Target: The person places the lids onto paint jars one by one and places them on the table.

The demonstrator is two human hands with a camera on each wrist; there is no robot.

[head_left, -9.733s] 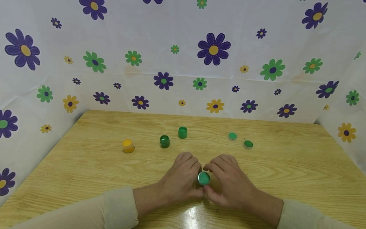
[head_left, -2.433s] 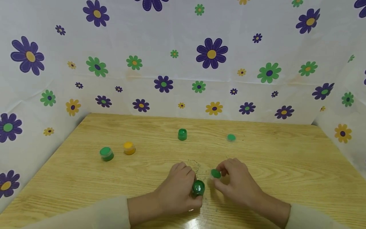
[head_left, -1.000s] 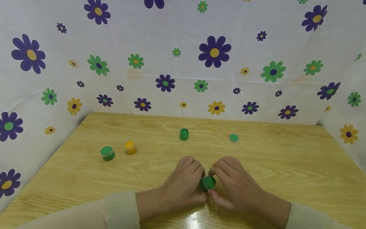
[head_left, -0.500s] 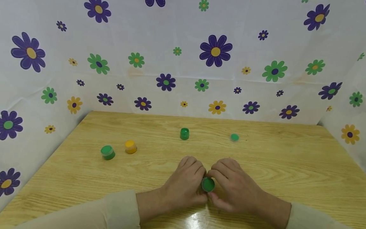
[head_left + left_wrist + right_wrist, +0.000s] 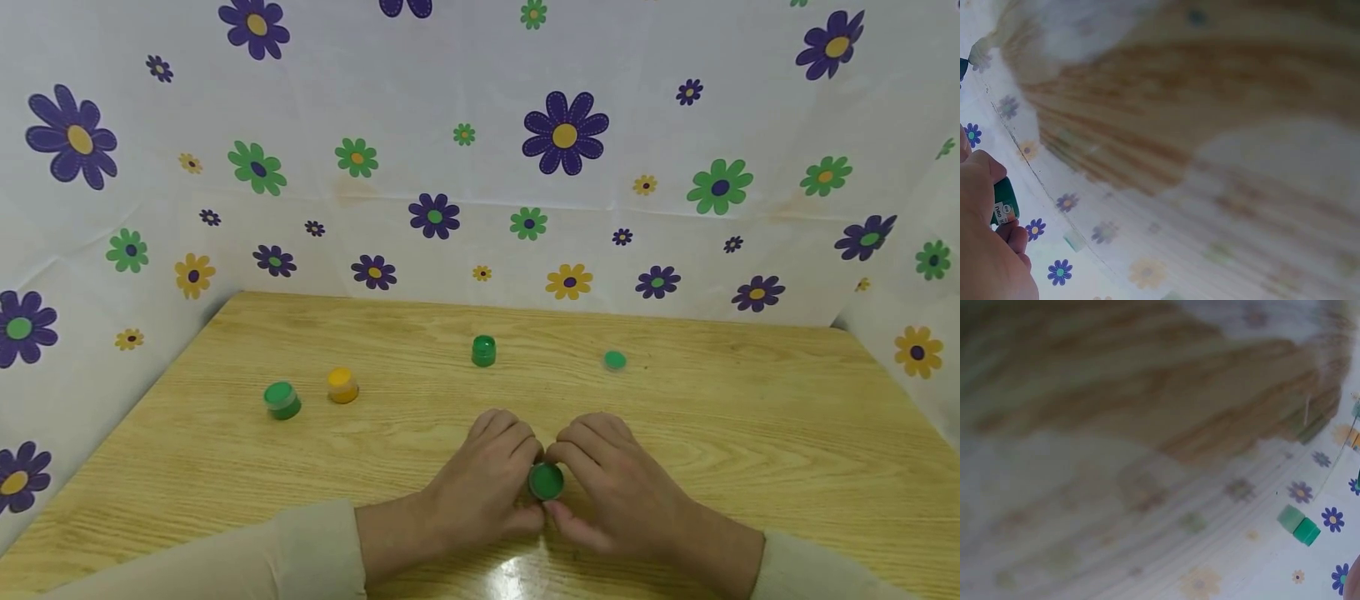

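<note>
Near the front of the table, a small paint jar [image 5: 1007, 199] is held between both hands, with its dark green lid [image 5: 547, 482] on top. My left hand [image 5: 483, 483] grips the jar's side, its fingers curled around it; the left wrist view shows the green body and a white label. With thumb and fingers, my right hand [image 5: 622, 492] pinches the lid's rim from the right. Just a sliver of that hand enters the right wrist view. Most of the jar's body is hidden by the hands in the head view.
A lidded green jar [image 5: 282, 401] and a yellow lidded jar [image 5: 342, 386] stand at the left of the wooden table [image 5: 420, 333]. Farther back is an uncovered green jar [image 5: 483, 351], and a loose light green lid [image 5: 615, 360] lies to its right. Flowered cloth [image 5: 480, 175] rises behind.
A green jar closed earlier now stands left beside the yellow one. The dark green jar and its lid were picked up; the lid, tilted a second ago, now sits level on it.
</note>
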